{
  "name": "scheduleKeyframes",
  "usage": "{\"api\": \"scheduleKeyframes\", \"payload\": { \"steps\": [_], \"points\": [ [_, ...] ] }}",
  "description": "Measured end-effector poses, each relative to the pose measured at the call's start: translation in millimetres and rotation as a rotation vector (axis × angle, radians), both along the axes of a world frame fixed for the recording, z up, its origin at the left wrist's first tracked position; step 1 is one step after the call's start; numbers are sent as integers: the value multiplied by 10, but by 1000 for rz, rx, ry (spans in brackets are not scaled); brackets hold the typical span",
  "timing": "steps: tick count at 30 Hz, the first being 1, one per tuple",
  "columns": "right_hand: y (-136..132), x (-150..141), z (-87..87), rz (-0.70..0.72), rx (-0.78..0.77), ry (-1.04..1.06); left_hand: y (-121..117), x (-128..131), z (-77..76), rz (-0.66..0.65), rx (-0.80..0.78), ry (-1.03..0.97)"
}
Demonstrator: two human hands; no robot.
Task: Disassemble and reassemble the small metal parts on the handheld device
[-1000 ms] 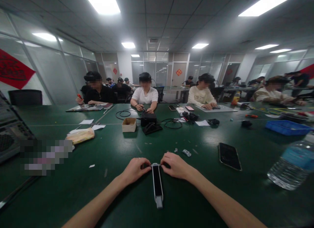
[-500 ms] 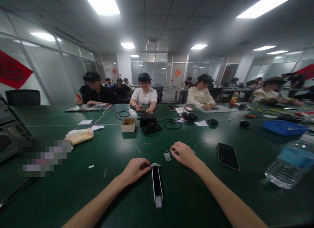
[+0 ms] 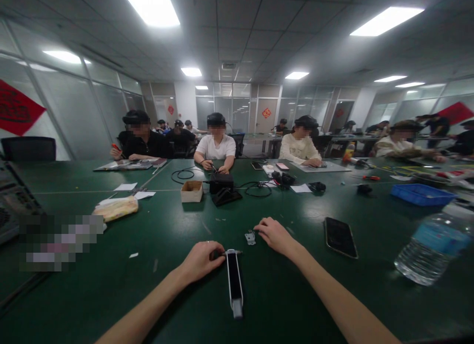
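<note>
Left hand (image 3: 201,261) at top end of black-and-white bar (image 3: 234,284), touching it, grip unclear. Bar lies lengthwise near close edge of green table (image 3: 111,304). Right hand (image 3: 274,236) apart, open, just beside metal bracket (image 3: 251,238).

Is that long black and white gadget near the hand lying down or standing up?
Lying down: the black-and-white gadget rests lengthwise on the green table, one end beside the left hand.
</note>
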State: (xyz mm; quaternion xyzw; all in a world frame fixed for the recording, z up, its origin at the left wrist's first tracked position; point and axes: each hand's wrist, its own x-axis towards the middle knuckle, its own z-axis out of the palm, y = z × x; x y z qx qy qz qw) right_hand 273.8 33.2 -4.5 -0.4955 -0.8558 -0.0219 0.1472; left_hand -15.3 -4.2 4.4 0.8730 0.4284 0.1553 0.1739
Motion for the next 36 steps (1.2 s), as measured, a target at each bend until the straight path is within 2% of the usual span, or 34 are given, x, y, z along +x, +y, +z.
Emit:
{"api": "scheduleKeyframes", "payload": {
  "steps": [4, 12, 17, 25, 36],
  "points": [
    [-50, -92, 7, 66, -21, 28, 1, -6, -11, 0, -10, -8],
    [-103, -216, 30, -1, -33, 62, -35, 10, 63, 2, -31, 14],
    [-73, -185, 16, -37, -45, 8, -26, 0, 48, -3, -17, -7],
    [-101, -185, 144, -104, -75, -127, 6, -12, -16, 15, -7, 21],
    [-83, -203, 62, -113, 22, -233, 7, -23, -52, 16, 61, -10]
  ]
}}
